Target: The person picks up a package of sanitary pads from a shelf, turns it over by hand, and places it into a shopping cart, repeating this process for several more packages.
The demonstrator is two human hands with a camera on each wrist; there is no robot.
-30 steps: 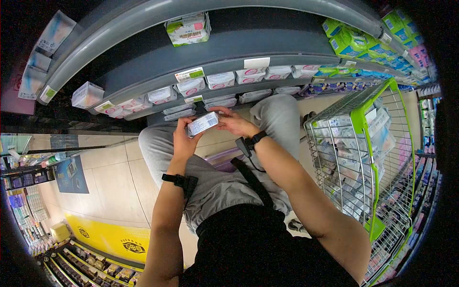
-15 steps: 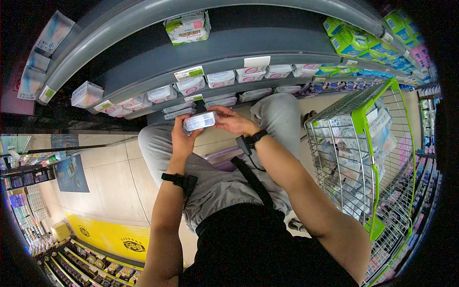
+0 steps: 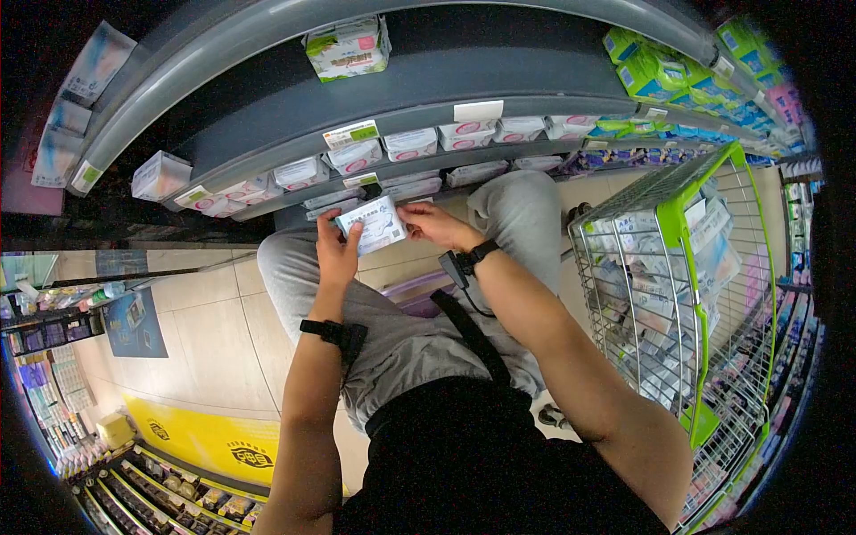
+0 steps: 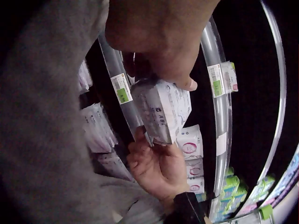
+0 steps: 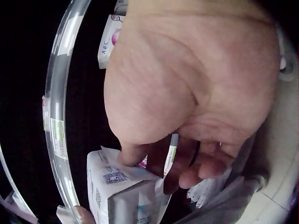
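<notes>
A white pack of sanitary pads is held up between both hands over the person's lap, its broad printed face toward the head camera. My left hand grips the pack's left end, thumb laid over the printed face. From the other side, my right hand pinches the right end. In the left wrist view, the pack's narrow side shows the letters ABC, and the right fingers meet its lower end. The right wrist view shows the right thumb pressed on the pack near a square printed code.
Rows of white packs fill low shelves just ahead, with one white-green pack on the shelf above. A green-rimmed shopping cart holding many packs stands at the right. Bent knees in grey trousers flank the hands.
The pack has been turned between the hands: its narrow side with a barcode faced up before, and now its broad printed face does. The arms have barely moved.
</notes>
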